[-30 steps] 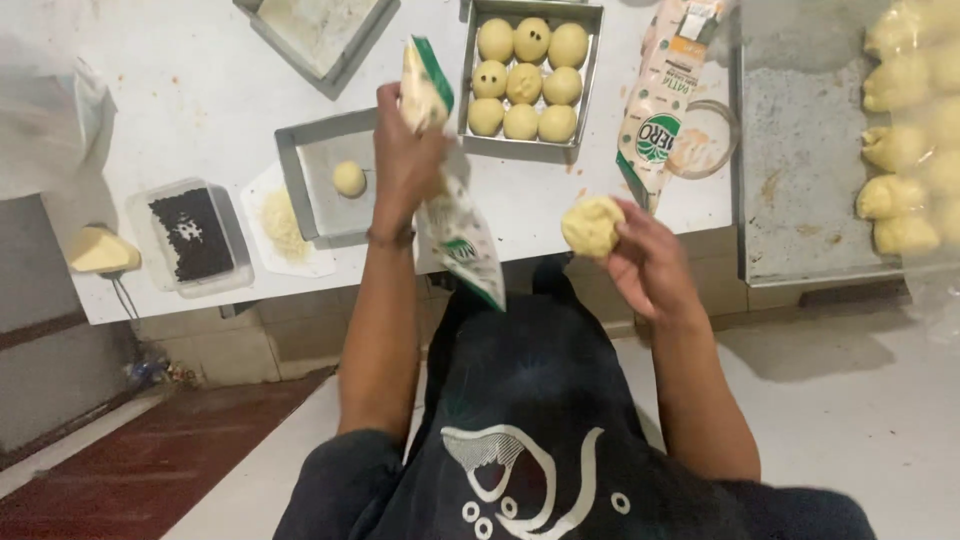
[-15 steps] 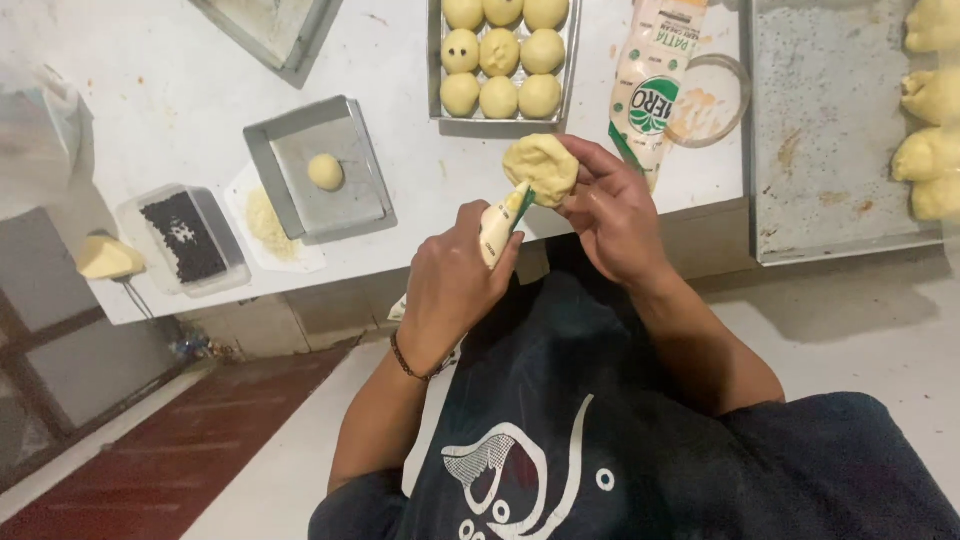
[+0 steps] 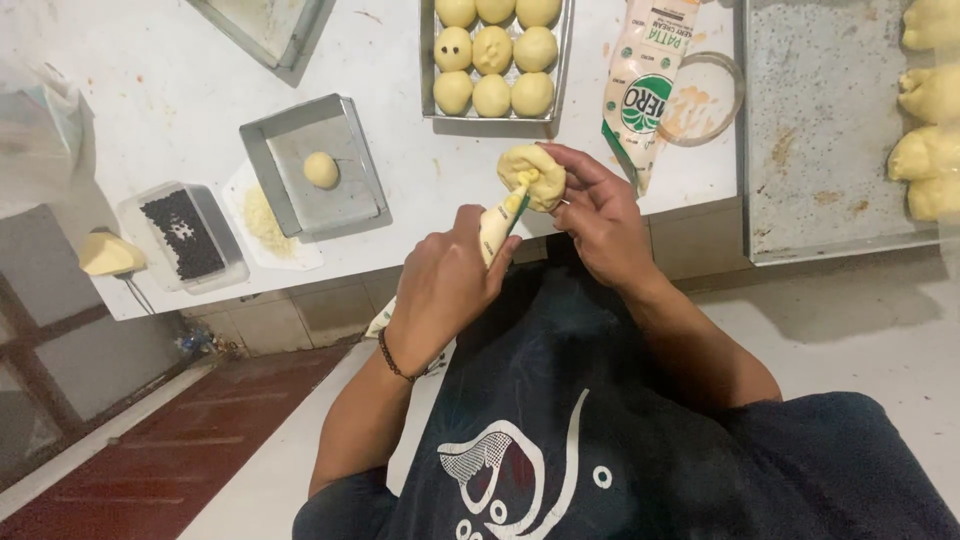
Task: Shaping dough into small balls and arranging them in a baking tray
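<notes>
1. At the counter's (image 3: 150, 90) left edge sits a pale wedge of butter or cheese (image 3: 108, 254). Just beside it is a clear tub of dark chips (image 3: 183, 232), then a scatter of grated cheese (image 3: 262, 218) on a white sheet.
2. Next along, near the front edge, a square metal pan (image 3: 345, 190) holds a single dough ball (image 3: 321, 169).
3. The left hand (image 3: 440, 285) is clamped around a piping bag (image 3: 495, 225). Its tip pokes into the dough piece (image 3: 533, 175), which is held in the air just off the counter's front edge.
4. The right hand (image 3: 600, 215) cups that dough from the side and below. Its fingers (image 3: 580, 165) are curled against it, closed on it rather than spread.
5. To fill it well, I would say, squeeze gently from the back of the bag, keep the tip in the centre of the dough, and leave the rim clean so that it can pinch shut.
6. Behind the hands, toward the far edge, a rectangular tray (image 3: 428, 60) carries nine shaped buns (image 3: 493, 50). Some are dotted with dark chips.
7. Right of it lies a second cream pouch (image 3: 645, 85), resting against a clear round lid (image 3: 715, 100) smeared orange.
8. At the right end, a large flat baking sheet (image 3: 820, 150) overhangs the front edge, with more shaped dough pieces (image 3: 925, 130) at its far right side.
</notes>
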